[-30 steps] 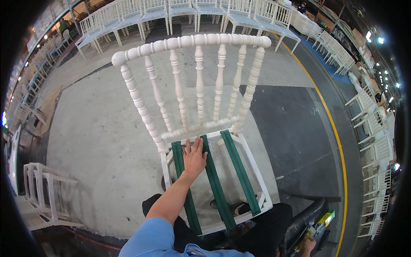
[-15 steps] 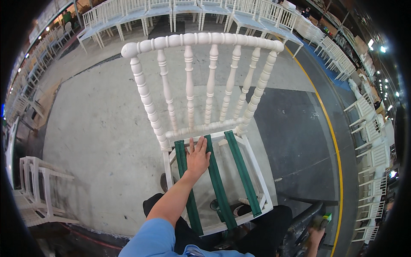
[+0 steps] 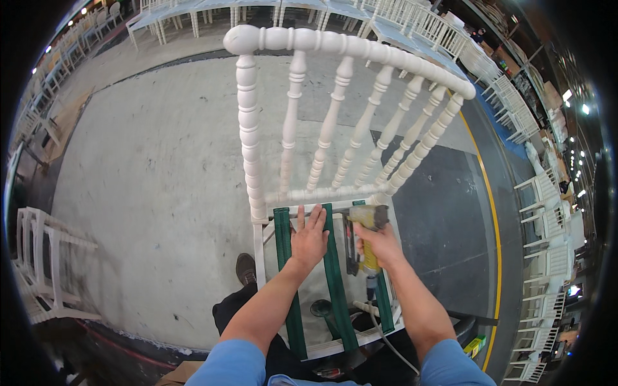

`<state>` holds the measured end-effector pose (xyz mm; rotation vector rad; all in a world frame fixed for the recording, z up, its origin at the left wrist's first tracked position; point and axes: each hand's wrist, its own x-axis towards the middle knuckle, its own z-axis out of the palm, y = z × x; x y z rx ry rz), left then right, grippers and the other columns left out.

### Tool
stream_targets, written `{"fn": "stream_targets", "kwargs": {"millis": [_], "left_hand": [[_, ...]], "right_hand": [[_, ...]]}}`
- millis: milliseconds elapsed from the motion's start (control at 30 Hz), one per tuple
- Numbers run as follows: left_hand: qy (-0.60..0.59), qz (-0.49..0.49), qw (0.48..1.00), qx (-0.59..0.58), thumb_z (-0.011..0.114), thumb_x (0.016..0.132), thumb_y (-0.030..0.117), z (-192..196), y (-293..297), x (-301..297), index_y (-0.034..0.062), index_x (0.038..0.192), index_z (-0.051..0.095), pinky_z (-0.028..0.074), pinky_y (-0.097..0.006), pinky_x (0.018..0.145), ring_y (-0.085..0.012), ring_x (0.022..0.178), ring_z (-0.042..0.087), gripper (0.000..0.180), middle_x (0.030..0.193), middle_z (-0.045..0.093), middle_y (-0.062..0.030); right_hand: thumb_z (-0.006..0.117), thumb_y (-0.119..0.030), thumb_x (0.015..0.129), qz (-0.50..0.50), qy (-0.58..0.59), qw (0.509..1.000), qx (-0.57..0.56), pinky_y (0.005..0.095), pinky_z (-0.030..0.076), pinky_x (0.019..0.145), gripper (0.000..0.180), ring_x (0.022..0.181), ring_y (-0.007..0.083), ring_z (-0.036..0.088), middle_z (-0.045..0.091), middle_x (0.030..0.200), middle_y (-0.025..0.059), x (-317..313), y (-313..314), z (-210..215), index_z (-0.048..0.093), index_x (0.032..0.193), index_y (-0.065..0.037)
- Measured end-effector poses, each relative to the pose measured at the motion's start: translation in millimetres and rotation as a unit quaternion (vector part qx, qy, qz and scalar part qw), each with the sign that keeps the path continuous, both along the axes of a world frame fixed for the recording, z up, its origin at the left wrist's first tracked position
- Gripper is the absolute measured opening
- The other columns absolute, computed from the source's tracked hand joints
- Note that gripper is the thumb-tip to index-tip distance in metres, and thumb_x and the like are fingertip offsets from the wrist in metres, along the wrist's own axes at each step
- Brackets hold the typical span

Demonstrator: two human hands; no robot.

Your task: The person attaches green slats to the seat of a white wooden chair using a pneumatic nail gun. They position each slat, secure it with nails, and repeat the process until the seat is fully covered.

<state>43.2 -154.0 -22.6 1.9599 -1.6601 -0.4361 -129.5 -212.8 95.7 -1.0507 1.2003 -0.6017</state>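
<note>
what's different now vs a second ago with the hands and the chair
The right hand has come up from the lower right edge, bringing a yellow staple gun to the rear of the seat frame by the green webbing straps. The left hand stays pressed flat on the straps, and the white chair stays upright.

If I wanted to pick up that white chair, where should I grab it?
Probably the thick top rail of the white chair, reaching from behind and above. It is a rounded bar with open gaps between the spindles below, so fingers can wrap around it. The seat frame is taken up: the left hand presses on the green straps and the right hand holds a yellow tool there.
</note>
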Motion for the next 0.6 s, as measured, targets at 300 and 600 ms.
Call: {"fn": "stream_targets", "kwargs": {"millis": [300, 600], "left_hand": [[0.012, 0.006, 1.0, 0.014, 0.074, 0.096, 0.024, -2, -2, 1, 0.0135, 0.159, 0.048, 0.033, -0.076, 0.118, -0.0455, 0.161, 0.023, 0.069, 0.171, 0.037, -0.0039], [0.022, 0.007, 1.0, 0.01, 0.071, 0.096, 0.022, -3, -1, 0, 0.0128, 0.158, 0.049, 0.034, -0.076, 0.117, -0.0443, 0.162, 0.024, 0.066, 0.171, 0.037, -0.0026]], "right_hand": [[0.083, -0.021, 0.096, 0.019, 0.052, 0.997, -0.062, 0.0259, 0.048, 0.046, 0.024, 0.055, 0.0094, 0.061, 0.069, 0.081, 0.0012, 33, -24, -55, 0.071, 0.104, -0.002], [0.082, -0.019, 0.095, 0.034, 0.08, 0.994, -0.066, 0.0266, 0.047, 0.045, 0.023, 0.053, 0.0088, 0.059, 0.069, 0.078, 0.0021, 40, -24, -53, 0.069, 0.103, -0.002]]}}
